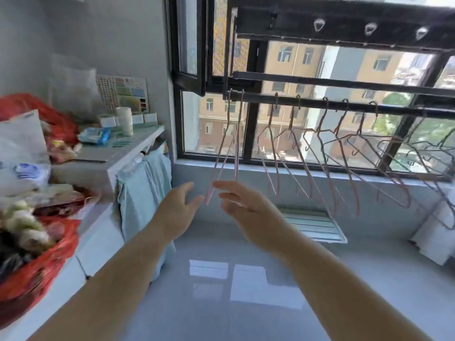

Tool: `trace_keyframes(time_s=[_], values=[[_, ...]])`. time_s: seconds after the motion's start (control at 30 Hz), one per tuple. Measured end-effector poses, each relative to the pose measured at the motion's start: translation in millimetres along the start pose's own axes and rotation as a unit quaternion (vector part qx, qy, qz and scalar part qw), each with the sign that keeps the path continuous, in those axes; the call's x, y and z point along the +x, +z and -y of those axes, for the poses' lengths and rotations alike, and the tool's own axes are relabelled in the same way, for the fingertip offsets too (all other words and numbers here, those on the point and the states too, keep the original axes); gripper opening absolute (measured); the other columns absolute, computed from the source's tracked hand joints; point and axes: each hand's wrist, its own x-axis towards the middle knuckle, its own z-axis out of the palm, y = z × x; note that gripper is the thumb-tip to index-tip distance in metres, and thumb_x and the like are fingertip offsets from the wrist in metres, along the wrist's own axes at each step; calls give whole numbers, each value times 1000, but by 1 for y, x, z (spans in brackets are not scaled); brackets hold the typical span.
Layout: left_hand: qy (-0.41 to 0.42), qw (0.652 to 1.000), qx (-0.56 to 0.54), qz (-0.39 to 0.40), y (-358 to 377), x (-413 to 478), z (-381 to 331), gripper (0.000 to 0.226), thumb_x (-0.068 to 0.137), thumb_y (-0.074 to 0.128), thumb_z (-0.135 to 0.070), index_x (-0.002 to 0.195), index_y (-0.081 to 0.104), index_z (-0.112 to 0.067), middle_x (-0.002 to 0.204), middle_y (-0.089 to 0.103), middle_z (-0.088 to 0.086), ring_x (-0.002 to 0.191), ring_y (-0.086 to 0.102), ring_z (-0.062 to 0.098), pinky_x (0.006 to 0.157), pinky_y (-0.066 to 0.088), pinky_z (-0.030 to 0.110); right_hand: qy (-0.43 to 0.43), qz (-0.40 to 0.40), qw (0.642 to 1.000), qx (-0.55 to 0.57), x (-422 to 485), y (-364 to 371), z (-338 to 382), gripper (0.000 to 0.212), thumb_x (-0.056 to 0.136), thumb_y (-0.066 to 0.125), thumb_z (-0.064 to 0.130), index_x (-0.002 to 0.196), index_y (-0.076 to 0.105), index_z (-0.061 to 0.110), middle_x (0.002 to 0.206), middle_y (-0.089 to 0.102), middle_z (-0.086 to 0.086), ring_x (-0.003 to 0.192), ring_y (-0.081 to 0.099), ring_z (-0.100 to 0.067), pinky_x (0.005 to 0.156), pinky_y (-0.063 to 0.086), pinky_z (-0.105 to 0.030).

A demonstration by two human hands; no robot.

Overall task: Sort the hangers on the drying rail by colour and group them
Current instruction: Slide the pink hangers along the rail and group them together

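Two pink hangers (227,146): hang close together at the left end of the drying rail (344,104), centre of the frame, their lower corners just above the hands.
Other pink hangers (307,156): spread along the rail toward the right, spaced apart and tilted.
Dark hangers (428,153): bunched at the far right edge, partly tangled.
Risk: a nudge to the thin wire could swing the pair or slip a hook off the rail; the overlapping hangers on the right could snag when slid.
Left hand (176,212): raised at lower centre, fingers spread wide, holding nothing, just left of the pair.
Right hand (242,207): raised beside it, fingers loosely open, tips near the pair's lower ends; contact cannot be told.
Towel (142,193): draped over the counter (118,156), left of centre.
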Motion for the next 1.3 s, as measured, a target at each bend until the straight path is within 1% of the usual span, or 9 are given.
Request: trace_keyframes(time_s=[0.23, 0.4, 0.5, 0.6, 0.7, 0.9, 1.07, 1.2, 1.3], values=[[-12, 997, -64, 31, 25, 20, -3, 45, 70, 51, -34, 111, 62, -20, 111, 69, 2, 101, 64, 18, 93, 49, 40, 101, -8, 985, -143, 82, 28, -26, 57, 92, 36, 7, 144, 13, 9, 152, 16, -11, 135, 27, -27, 104, 30, -30], [-27, 991, -130, -4, 41, 21, -12, 26, 74, 56, -9, 97, 67, -14, 85, 70, 3, 76, 63, 13, 85, 53, 37, 136, -73, 987, -38, 100, 26, -46, 46, 88, 46, 3, 131, 32, 6, 130, 45, -21, 101, 49, -25, 91, 44, -37], [2, 992, -124, -28, 47, 16, -17, 27, 79, 59, 1, 98, 68, -15, 76, 68, -5, 62, 60, -7, 66, 48, 8, 168, -79, 980, 65, 102, 19, -47, 33, 90, 37, 1, 123, 39, 5, 108, 55, -14, 82, 52, -23, 78, 48, -36], [22, 990, -131, -55, 48, 13, -26, 36, 79, 60, 1, 88, 63, -34, 75, 67, -11, 63, 61, -7, 66, 49, 13, 212, -86, 954, 192, 108, 13, -45, 23, 95, 29, 7, 98, 51, 11, 83, 54, 4, 66, 55, -18, 65, 48, -32], [13, 988, -137, -73, 51, 16, -28, 42, 78, 61, 1, 83, 54, -40, 74, 65, -9, 60, 60, -5, 70, 49, 23, 209, -66, 950, 221, 112, 9, -48, 24, 98, 28, 13, 108, 50, 11, 82, 54, 4, 69, 55, -15, 64, 45, -26], [-20, 989, -135, -60, 55, 18, -21, 37, 78, 60, 0, 108, 50, -20, 77, 63, -5, 65, 60, 1, 62, 44, 15, 85, -21, 994, -73, 103, 5, -43, 43, 86, 42, -3, 128, 33, 4, 135, 38, -17, 119, 46, -33, 98, 42, -38], [-4, 995, -69, -70, 55, 25, -14, 55, 77, 67, -15, 127, 42, -19, 109, 55, 0, 105, 52, 18, 94, 42, 29, 39, -109, 975, -190, 101, -29, -38, 62, 90, 40, 4, 144, 12, 15, 155, 6, -1, 142, 6, -20, 111, 18, -31], [152, 971, -45, -181, 44, 30, -38, 41, 84, 57, -4, 123, 50, -15, 110, 52, -6, 103, 50, 8, 90, 38, 8, 152, -102, 977, -110, 109, -16, -57, 44, 86, 44, 6, 128, 31, 5, 130, 46, -15, 117, 46, -31, 90, 40, -33], [128, 983, -109, -74, 39, 44, -58, 30, 91, 46, -5, 119, 56, -11, 110, 61, -1, 104, 59, 12, 95, 43, 15, 103, -142, 982, -69, 109, -4, -69, 31, 90, 38, 3, 120, 41, 6, 91, 58, 4, 95, 53, -21, 72, 41, -27]])
